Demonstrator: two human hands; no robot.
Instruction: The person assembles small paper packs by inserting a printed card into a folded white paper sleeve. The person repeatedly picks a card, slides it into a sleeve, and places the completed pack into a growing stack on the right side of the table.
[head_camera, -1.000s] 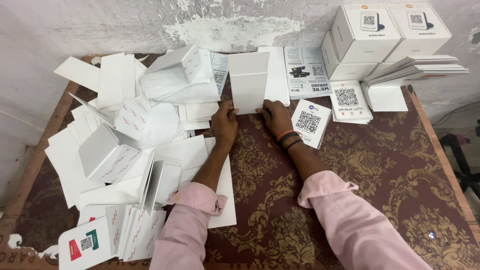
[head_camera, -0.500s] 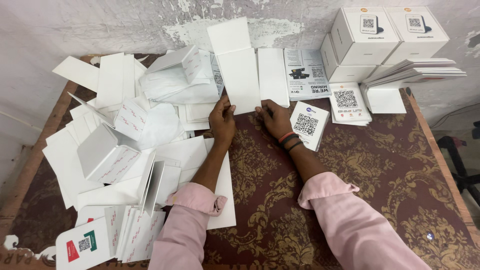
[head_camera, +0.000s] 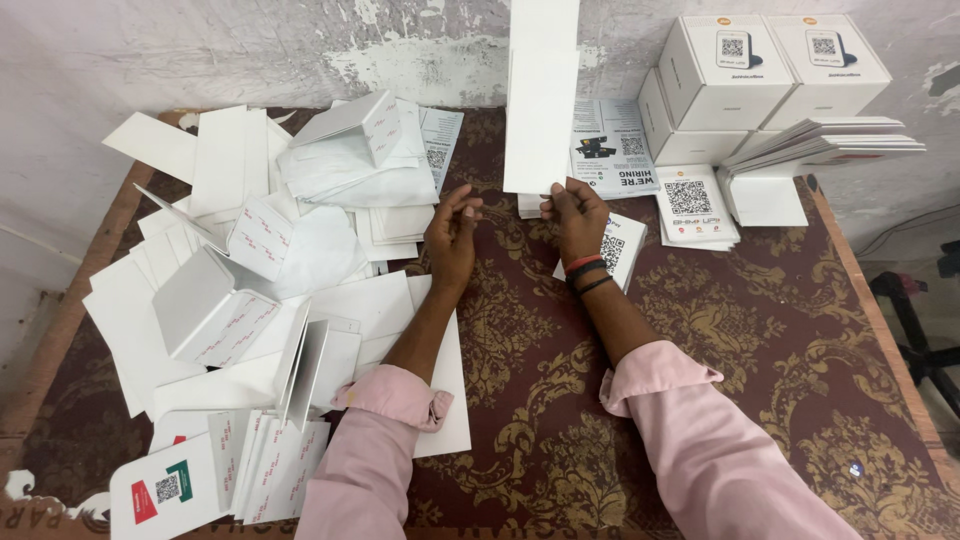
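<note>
From my feed: two white boxes (head_camera: 770, 75) with square code labels stacked back right, white code cards (head_camera: 695, 205) below them, a red-green printed card (head_camera: 165, 490) front left.

white boxes (head_camera: 745, 75) | leaflet stack (head_camera: 825, 142) | patterned tablecloth (head_camera: 760, 350)

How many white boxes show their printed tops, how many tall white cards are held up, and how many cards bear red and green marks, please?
White boxes showing printed tops: 2
Tall white card, pinched by the right hand: 1
Card with red and green marks: 1
Total: 4
</note>
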